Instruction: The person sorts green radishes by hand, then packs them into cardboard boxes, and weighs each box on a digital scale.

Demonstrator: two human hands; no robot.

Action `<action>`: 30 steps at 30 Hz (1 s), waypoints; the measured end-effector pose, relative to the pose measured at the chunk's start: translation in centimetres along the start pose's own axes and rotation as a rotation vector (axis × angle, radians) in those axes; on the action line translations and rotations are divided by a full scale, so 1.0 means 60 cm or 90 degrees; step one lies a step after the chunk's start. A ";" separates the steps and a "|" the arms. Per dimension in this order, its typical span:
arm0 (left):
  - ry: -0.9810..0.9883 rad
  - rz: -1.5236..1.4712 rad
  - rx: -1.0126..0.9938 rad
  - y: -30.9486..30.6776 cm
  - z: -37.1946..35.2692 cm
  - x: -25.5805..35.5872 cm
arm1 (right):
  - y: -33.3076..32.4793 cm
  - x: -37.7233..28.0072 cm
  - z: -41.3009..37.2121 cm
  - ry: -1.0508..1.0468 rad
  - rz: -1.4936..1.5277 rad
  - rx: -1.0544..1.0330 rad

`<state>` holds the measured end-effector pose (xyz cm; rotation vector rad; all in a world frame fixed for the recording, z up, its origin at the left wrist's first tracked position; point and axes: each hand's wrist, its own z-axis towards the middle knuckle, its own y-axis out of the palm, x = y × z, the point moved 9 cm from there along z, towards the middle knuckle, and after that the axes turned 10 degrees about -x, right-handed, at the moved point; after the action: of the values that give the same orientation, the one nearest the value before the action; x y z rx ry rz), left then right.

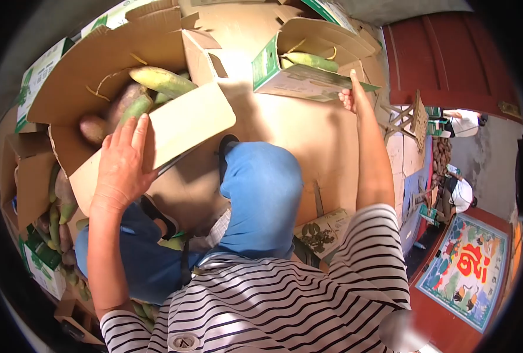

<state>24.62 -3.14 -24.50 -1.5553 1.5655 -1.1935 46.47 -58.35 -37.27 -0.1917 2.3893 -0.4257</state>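
A large open cardboard box [196, 117] at the upper left holds several long green and reddish-brown vegetables [161, 80]. My left hand [123, 159] lies over the near flap of this box, its fingers stretched toward a green vegetable [136, 108]; whether they touch it is unclear. At the upper right, a smaller green and white box [299, 84] stands open with green vegetables [311, 60] inside. My right hand [354, 94] is at that box's near right corner, fingers curled on its edge or flap, thumb pointing up.
More vegetables [64, 200] and boxes [43, 265] lie along the left. A flat printed carton [326, 232] is beside my right knee. A small wooden stool [411, 123] stands at the right. Two other people [462, 194] are farther right, near a red door [450, 59].
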 end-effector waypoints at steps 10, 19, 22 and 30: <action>0.013 0.023 0.051 -0.001 0.004 0.003 | -0.061 0.105 0.012 0.012 0.245 0.054; 0.005 0.042 0.045 0.013 0.002 -0.002 | -0.258 0.327 -0.166 -0.068 0.142 0.176; -0.002 0.063 0.040 0.014 -0.001 -0.001 | -0.338 0.464 -0.255 -0.002 0.098 0.197; 0.008 0.065 0.029 0.019 -0.006 -0.007 | -0.433 0.610 -0.431 0.244 -0.508 0.250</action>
<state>23.85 -2.78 -25.46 -1.4238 1.5955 -1.1759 2.51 -85.29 -32.26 -0.9620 2.4385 -1.3863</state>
